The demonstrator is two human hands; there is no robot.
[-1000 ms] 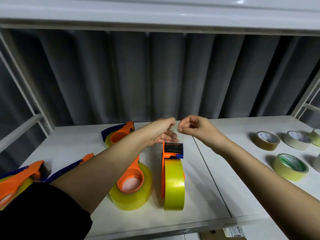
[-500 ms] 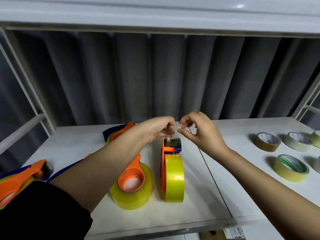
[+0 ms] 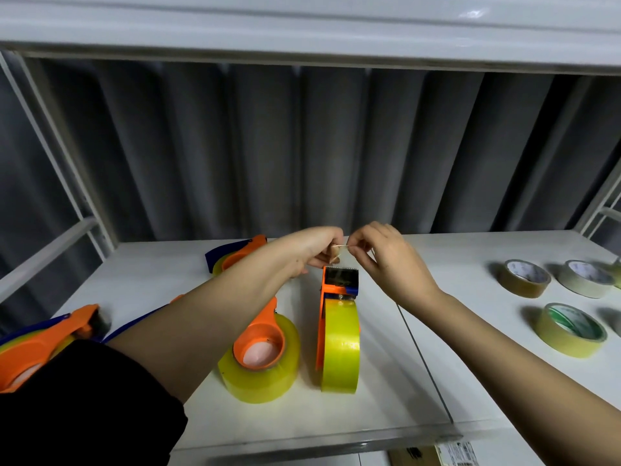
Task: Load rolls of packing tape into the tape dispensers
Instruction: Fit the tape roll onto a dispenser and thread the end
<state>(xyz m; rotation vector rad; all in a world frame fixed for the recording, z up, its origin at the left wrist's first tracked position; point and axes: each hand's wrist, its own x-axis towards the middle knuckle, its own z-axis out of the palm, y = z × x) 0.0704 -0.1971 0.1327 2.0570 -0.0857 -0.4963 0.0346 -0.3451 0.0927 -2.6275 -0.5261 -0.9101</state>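
Note:
An orange tape dispenser stands upright on the white shelf, loaded with a yellow tape roll. Just above its toothed blade, my left hand and my right hand pinch a small piece of clear tape between their fingertips. A second orange dispenser with a yellow roll lies flat to the left, partly under my left forearm.
Two more loaded dispensers lie at the back and at the far left edge. Loose tape rolls sit on the right: a brown one, a pale one and a yellow-green one. A grey curtain hangs behind.
Both hands have lifted slightly above the dispenser's blade and drawn together on the piece of tape; my right hand's fingers have spread a little.

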